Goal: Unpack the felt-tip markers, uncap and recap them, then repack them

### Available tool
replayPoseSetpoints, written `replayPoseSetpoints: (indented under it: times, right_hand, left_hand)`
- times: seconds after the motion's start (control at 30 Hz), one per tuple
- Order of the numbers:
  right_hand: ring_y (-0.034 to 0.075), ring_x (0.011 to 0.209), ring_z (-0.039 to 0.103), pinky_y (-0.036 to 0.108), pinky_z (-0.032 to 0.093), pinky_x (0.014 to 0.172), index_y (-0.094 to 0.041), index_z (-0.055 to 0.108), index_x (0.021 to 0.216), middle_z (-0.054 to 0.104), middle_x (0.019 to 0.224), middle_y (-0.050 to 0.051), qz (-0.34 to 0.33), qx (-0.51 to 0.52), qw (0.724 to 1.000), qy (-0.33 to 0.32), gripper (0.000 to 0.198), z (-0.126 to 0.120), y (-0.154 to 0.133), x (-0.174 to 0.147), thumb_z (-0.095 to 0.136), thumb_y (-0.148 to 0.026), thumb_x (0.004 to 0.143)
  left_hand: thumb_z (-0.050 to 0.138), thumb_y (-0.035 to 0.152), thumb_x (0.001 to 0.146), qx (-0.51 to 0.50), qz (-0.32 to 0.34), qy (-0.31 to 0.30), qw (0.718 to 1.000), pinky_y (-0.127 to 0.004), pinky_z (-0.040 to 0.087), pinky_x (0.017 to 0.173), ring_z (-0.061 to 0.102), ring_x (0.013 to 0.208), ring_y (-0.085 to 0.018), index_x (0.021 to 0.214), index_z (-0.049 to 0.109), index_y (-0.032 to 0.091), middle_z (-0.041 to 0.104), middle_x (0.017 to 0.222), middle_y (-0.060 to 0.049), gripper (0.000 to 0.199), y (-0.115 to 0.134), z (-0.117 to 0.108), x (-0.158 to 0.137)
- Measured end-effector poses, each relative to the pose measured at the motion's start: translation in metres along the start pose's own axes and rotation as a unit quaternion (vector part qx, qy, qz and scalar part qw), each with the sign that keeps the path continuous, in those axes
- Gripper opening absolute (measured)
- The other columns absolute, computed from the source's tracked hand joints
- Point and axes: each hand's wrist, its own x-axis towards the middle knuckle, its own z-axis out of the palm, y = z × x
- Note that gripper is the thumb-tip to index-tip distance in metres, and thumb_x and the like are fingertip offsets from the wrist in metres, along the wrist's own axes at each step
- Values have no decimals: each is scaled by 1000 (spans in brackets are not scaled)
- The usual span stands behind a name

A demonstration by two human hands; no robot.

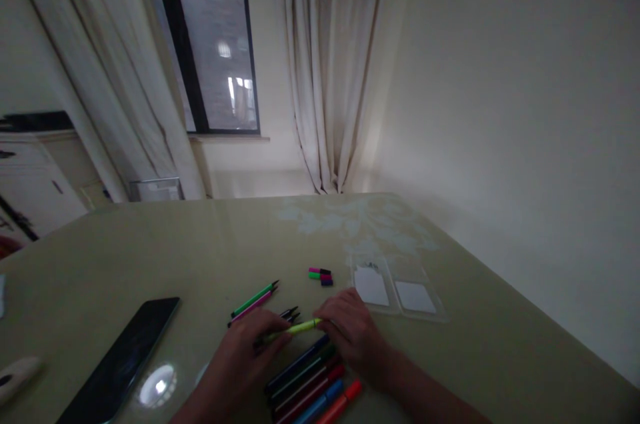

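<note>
A yellow-green felt-tip pen (304,327) stretches between my two hands above the table. My left hand (250,347) is closed round one end of it. At the other end, the fingers of my right hand (353,327) pinch the pen and hide its tip. Just below lie several capped felt-tip pens side by side, among them a blue pen (320,403) and an orange-red pen (341,403). Beyond my left hand rest an uncapped green pen (255,299) and a pink pen (253,308). Dark uncapped pens (290,313) show partly behind the yellow-green one.
Several loose pen caps (320,275) lie past my hands. A clear plastic case (393,307) with white cards sits to the right. A black phone (125,357) lies at the left, near a pale rounded object (20,374). The table (210,244) meets the wall on the right.
</note>
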Motion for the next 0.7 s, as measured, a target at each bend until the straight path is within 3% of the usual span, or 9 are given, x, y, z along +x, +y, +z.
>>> replayPoseSetpoints:
  times: [0.13,0.33,0.43,0.57,0.7]
  right_hand:
    - [21,103,67,38,44,95,-23,68,119,77,109,6,74,-51,996,0,30,1,12,10,40,-28,109]
    - [23,122,62,47,33,106,-28,62,135,73,129,5,99,-136,981,-100,32,9,33,30,47,-24,107]
    - [23,121,62,47,32,106,-27,63,132,74,127,5,73,-150,980,-108,30,13,35,33,50,-22,106]
    - [23,116,62,44,34,104,-26,66,129,74,123,6,59,-170,981,-67,28,13,33,27,61,-24,101]
    - [26,122,59,47,32,105,-27,73,106,71,129,5,40,-184,979,-79,11,15,35,22,71,-26,95]
  left_hand:
    - [66,39,90,38,5,-46,998,-33,54,81,70,88,-24,88,77,26,77,90,-5,17,2,5,-5]
    - [75,45,84,34,23,-95,995,-34,52,87,67,96,-25,90,77,26,75,98,-6,20,5,9,-8]
    - [62,47,93,30,-11,-38,999,-35,53,84,68,92,-24,91,77,26,74,94,-6,27,-8,-1,-2]
    - [46,41,98,136,-94,111,980,-42,51,93,66,103,-29,102,76,25,74,107,-9,35,-43,-18,2]
    - [44,34,96,232,-104,121,959,-46,50,97,65,104,-31,107,78,24,73,114,-11,37,-65,-27,-1]
